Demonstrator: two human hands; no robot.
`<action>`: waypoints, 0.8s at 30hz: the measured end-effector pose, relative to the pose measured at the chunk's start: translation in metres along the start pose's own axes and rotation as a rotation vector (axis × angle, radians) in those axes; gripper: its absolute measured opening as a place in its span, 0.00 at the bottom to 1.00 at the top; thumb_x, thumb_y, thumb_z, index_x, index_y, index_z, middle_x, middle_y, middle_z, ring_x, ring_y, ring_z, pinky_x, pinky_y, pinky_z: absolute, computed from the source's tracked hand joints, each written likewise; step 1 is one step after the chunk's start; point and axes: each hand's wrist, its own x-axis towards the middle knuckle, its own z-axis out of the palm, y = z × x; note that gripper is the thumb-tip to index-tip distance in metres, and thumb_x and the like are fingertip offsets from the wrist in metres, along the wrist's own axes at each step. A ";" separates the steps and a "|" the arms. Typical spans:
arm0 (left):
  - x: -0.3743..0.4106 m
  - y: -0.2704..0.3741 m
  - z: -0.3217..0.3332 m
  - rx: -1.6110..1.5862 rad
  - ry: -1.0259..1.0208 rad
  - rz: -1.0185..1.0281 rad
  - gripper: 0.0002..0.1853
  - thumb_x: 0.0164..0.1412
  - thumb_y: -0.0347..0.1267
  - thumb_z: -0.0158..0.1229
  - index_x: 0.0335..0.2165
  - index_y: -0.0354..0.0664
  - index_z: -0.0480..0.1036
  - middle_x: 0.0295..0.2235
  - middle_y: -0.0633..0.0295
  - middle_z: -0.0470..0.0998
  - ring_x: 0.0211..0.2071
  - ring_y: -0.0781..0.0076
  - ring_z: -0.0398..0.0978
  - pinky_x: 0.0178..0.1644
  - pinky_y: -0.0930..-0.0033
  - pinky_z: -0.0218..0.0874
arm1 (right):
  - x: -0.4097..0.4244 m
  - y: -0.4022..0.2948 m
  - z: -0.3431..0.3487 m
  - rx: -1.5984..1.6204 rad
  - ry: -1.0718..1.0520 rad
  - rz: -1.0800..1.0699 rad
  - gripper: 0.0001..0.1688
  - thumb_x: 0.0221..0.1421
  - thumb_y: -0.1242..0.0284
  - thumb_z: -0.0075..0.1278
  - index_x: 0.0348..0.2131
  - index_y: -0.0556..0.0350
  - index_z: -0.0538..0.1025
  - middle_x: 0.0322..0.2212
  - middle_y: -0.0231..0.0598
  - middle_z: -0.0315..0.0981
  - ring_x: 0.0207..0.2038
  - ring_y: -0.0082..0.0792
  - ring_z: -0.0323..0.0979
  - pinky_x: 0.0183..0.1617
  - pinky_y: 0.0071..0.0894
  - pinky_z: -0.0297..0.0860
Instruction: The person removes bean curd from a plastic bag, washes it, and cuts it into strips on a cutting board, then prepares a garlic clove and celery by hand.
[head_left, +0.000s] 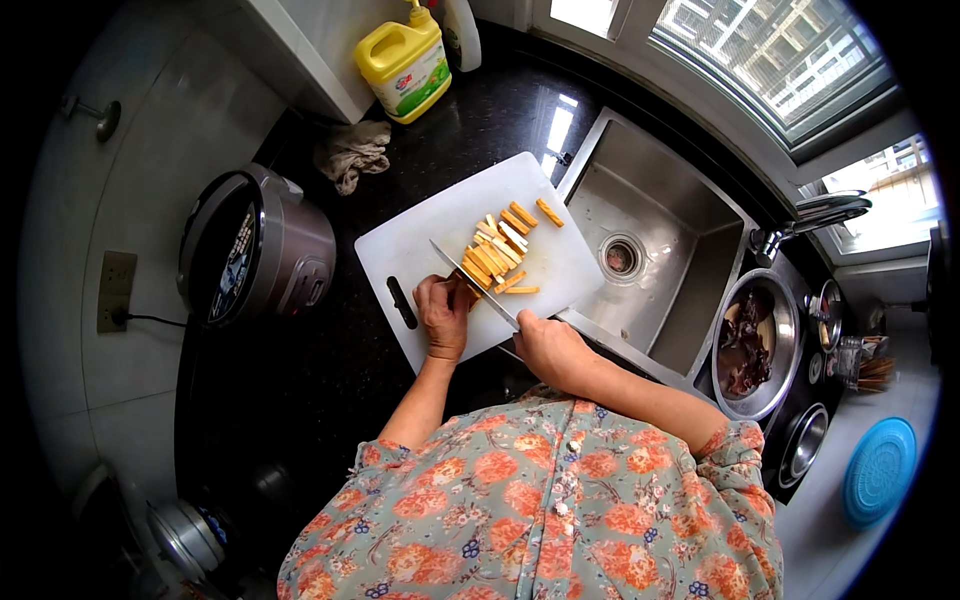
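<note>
A white cutting board (551, 262) lies on the black counter, its right edge overlapping the steel sink. On it my right hand (555, 351) grips the handle of a kitchen knife (472, 283), whose blade slants up and left across the board. Just left of the blade, the curled fingers of my left hand (442, 319) hold down a piece of yellow-skinned food, likely firm tofu (475, 298), mostly hidden by the hand. Beyond the blade lie several cut tofu strips (491, 251), yellow outside and pale within. One strip (550, 213) rests apart near the board's far right side.
The steel sink (667, 300) and its faucet (802, 217) are on the right. Past them stands a metal bowl (784, 375) of dark, wet food. A rice cooker (300, 255) sits at left. Farther back are a crumpled cloth (352, 154) and a yellow detergent jug (405, 67).
</note>
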 end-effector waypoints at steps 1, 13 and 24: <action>-0.001 0.001 -0.001 0.009 -0.009 -0.004 0.06 0.48 0.24 0.58 0.28 0.39 0.69 0.31 0.55 0.69 0.36 0.56 0.66 0.41 0.62 0.59 | 0.001 -0.003 -0.002 -0.010 -0.025 0.019 0.11 0.52 0.72 0.43 0.29 0.64 0.62 0.20 0.59 0.70 0.26 0.60 0.70 0.31 0.53 0.67; 0.001 0.006 -0.003 -0.004 0.038 -0.003 0.04 0.52 0.24 0.54 0.30 0.38 0.68 0.33 0.54 0.67 0.37 0.56 0.65 0.43 0.61 0.58 | 0.048 0.026 0.025 0.173 0.108 -0.108 0.13 0.53 0.71 0.42 0.30 0.66 0.62 0.21 0.63 0.69 0.29 0.63 0.68 0.33 0.54 0.65; -0.008 -0.003 0.000 -0.026 0.006 -0.060 0.06 0.54 0.27 0.54 0.30 0.35 0.66 0.32 0.51 0.67 0.38 0.55 0.65 0.42 0.61 0.59 | 0.005 -0.006 -0.002 0.045 -0.020 -0.038 0.12 0.52 0.72 0.43 0.27 0.66 0.61 0.19 0.62 0.68 0.27 0.63 0.68 0.31 0.54 0.65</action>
